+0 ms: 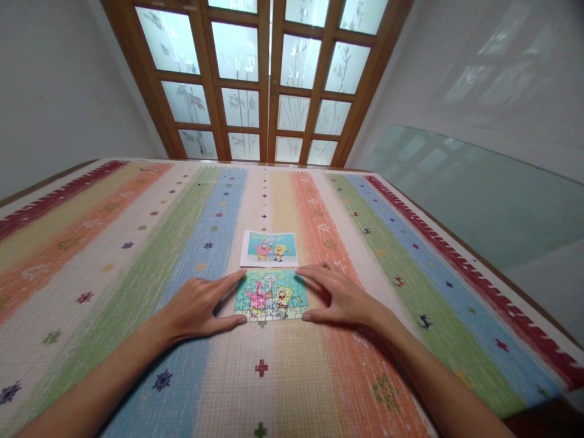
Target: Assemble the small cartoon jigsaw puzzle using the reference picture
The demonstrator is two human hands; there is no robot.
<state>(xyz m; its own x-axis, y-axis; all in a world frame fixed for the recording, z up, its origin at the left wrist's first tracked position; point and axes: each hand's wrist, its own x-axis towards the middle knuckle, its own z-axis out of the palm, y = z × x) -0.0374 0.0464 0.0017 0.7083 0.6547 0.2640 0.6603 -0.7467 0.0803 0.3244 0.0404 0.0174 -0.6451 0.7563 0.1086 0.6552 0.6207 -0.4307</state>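
A jigsaw puzzle (271, 295) with a pink starfish, a grey-green figure and a yellow square character on turquoise lies flat on the striped cloth, its pieces fitted together. My left hand (205, 304) rests at its left side, index fingertip at the upper corner and thumb at the lower one. At the right side, my right hand (335, 296) touches the corners in the same way, fingers stretched out. Both hands are open, thumb and fingers apart. Just beyond the puzzle's top edge lies a white-bordered picture card (272, 249) with the same characters.
A striped tablecloth (260, 395) with small printed motifs covers the wide table. Behind it are wooden doors (269, 91) with frosted panes. A pale green glass panel (479, 201) stands against the wall on the right.
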